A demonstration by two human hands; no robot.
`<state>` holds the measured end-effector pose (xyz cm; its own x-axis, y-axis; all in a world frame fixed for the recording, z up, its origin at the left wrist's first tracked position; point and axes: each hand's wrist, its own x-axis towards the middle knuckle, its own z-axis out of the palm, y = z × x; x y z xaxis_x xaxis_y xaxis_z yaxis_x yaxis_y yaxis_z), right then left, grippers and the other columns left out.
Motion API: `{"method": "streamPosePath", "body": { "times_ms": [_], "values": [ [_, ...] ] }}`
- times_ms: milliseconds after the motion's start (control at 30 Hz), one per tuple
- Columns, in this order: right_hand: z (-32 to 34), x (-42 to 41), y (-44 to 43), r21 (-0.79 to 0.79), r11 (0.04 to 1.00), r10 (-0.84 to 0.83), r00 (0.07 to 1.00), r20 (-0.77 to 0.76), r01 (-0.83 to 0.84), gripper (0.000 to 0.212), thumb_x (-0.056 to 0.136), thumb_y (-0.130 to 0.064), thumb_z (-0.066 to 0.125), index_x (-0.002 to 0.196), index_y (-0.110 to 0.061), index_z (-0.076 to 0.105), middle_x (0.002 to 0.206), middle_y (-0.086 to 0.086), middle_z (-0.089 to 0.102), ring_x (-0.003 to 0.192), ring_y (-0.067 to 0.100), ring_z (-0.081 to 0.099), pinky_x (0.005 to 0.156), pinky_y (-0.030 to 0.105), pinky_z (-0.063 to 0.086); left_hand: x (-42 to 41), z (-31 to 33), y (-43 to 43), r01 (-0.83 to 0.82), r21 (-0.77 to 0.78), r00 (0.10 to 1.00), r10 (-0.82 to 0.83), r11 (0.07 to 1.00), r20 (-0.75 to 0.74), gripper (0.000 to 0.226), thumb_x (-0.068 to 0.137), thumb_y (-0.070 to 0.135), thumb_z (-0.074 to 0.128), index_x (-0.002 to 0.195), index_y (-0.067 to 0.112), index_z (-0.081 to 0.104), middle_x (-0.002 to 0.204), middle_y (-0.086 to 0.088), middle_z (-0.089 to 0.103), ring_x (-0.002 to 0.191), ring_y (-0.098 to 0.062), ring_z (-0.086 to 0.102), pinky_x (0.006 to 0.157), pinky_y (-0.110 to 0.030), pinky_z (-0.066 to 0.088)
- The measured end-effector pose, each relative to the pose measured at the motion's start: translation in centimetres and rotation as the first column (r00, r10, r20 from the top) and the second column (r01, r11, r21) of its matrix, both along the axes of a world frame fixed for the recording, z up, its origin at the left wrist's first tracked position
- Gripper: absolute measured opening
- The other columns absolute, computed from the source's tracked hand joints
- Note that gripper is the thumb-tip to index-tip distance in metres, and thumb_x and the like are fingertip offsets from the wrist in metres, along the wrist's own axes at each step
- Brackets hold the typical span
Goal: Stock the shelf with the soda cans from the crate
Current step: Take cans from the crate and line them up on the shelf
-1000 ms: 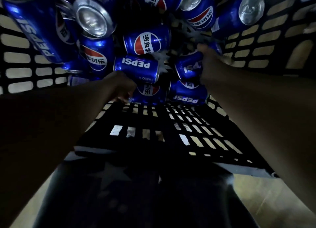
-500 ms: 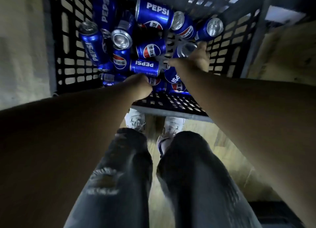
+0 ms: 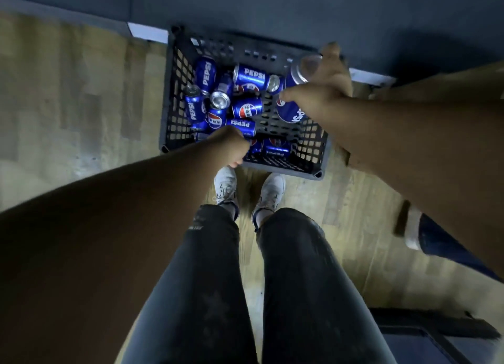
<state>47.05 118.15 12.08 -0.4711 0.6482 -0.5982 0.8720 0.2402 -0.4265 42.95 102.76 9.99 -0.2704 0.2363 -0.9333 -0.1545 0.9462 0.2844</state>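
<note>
Clearly, a blue soda can [image 3: 293, 114] is gripped by the right hand [image 3: 324, 93], w/ fingers wrapped round it, above the far right part of the black crate [image 3: 174, 90]. Approx. ten other cans [image 3: 246, 75] are seen lying inside. The left hand [image 3: 231, 148] is curled at the near crate edge; whether sth. is held cannot be told. The crate is set on a wood floor [image 3: 81, 104].

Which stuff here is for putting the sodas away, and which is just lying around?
For the job:
crate
loose cans inside it
can gripped by the right hand
left hand low at the crate

Just there:
wooden floor
white shoes
</note>
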Motion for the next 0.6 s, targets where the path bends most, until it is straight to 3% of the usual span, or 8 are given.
{"method": "streamPosePath", "body": {
  "times_ms": [67,133,200,267,400,500,600],
  "values": [
    [3.8,-1.0,0.2,0.057,0.998,0.009,0.999,-0.037,-0.007,0.086,0.071,-0.022,0.079,0.139,-0.017,0.027,0.135,0.004,0.04,0.109,0.018,0.048,0.074,0.023,0.037,-0.4,3.4,0.4,-0.052,0.013,0.998,0.052,0.999,0.04,0.03,0.098,0.012,0.041,0.121,-0.004,0.054,0.118,-0.021,0.063,0.109,-0.032,0.061,0.059,-0.025,0.043],
    [7.1,-1.4,0.0,0.081,0.997,0.019,0.996,-0.087,-0.012,0.084,0.07,-0.023,0.08,0.137,-0.018,0.029,0.134,0.003,0.04,0.11,0.02,0.05,0.073,0.023,0.037,-1.0,6.6,0.8,-0.189,0.023,0.976,0.186,0.982,0.109,0.028,0.1,0.017,0.038,0.119,0.001,0.051,0.113,-0.019,0.064,0.104,-0.029,0.062,0.073,-0.031,0.045],
    [10.3,-1.8,-0.4,0.095,0.995,0.046,0.991,-0.126,-0.034,0.085,0.068,-0.024,0.081,0.136,-0.018,0.031,0.133,0.004,0.041,0.111,0.022,0.051,0.075,0.022,0.036,-1.8,10.1,1.3,-0.366,0.074,0.927,0.355,0.928,0.123,0.026,0.101,0.025,0.037,0.107,0.006,0.052,0.095,-0.014,0.065,0.088,-0.027,0.062,0.081,-0.034,0.042],
    [13.7,-2.2,-0.9,0.11,0.992,0.089,0.979,-0.184,-0.069,0.085,0.067,-0.026,0.082,0.135,-0.017,0.032,0.132,0.005,0.043,0.112,0.023,0.051,0.078,0.022,0.036,-2.6,13.3,1.5,-0.483,0.148,0.875,0.472,0.863,0.105,0.025,0.1,0.024,0.036,0.09,0.008,0.052,0.091,-0.014,0.061,0.075,-0.023,0.059,0.083,-0.034,0.042],
    [20.0,-3.2,-0.7,0.152,0.981,0.16,0.947,-0.277,-0.121,0.08,0.062,-0.033,0.085,0.125,-0.016,0.04,0.125,0.005,0.051,0.109,0.023,0.053,0.081,0.024,0.041,-4.3,18.5,2.3,-0.562,0.22,0.827,0.541,0.797,0.153,0.024,0.1,0.022,0.034,0.101,0.006,0.051,0.096,-0.013,0.057,0.086,-0.024,0.057,0.09,-0.037,0.04],
    [24.8,-4.0,-0.4,0.191,0.97,0.21,0.92,-0.33,-0.152,0.081,0.062,-0.035,0.085,0.127,-0.018,0.04,0.124,0.002,0.052,0.11,0.021,0.053,0.086,0.025,0.043,-5.4,22.4,3.0,-0.607,0.243,0.794,0.585,0.757,0.164,0.029,0.101,0.029,0.034,0.091,0.005,0.048,0.091,-0.015,0.06,0.075,-0.025,0.059,0.08,-0.034,0.044],
    [29.2,-4.2,0.0,0.274,0.947,0.263,0.893,-0.366,-0.167,0.081,0.064,-0.035,0.085,0.129,-0.017,0.039,0.125,0.002,0.051,0.112,0.021,0.052,0.086,0.025,0.041,-5.8,26.7,4.0,-0.677,0.274,0.735,0.643,0.683,0.214,0.039,0.101,0.042,0.031,0.102,0.004,0.042,0.076,-0.018,0.06,0.054,-0.021,0.056,0.048,-0.02,0.038]
  ]
}}
